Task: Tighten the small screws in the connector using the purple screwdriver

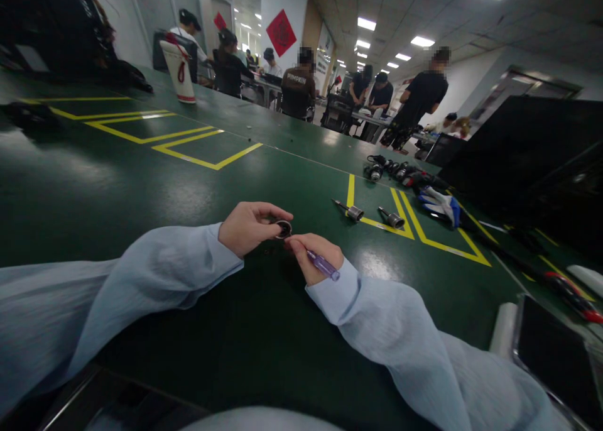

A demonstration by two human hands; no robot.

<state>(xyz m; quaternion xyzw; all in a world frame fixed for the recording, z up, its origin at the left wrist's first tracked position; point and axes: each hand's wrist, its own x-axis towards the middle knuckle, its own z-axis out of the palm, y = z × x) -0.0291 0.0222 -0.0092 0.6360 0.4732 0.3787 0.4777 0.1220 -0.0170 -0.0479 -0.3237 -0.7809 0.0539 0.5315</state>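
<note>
If the translucent purple plastic-handled tool (324, 266) pinched in the right hand (315, 255) is pushed too hard, the small round metal-rimmed part (283, 229) pinched by the left hand (247, 229) above the green counter (226, 349), inward of its near edge, could be knocked loose.

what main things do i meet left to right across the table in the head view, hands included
White cup, left hand, dark round part, right hand, first shafted metal part, second shafted metal part, blue-and-white object, dark-screened device.
</note>
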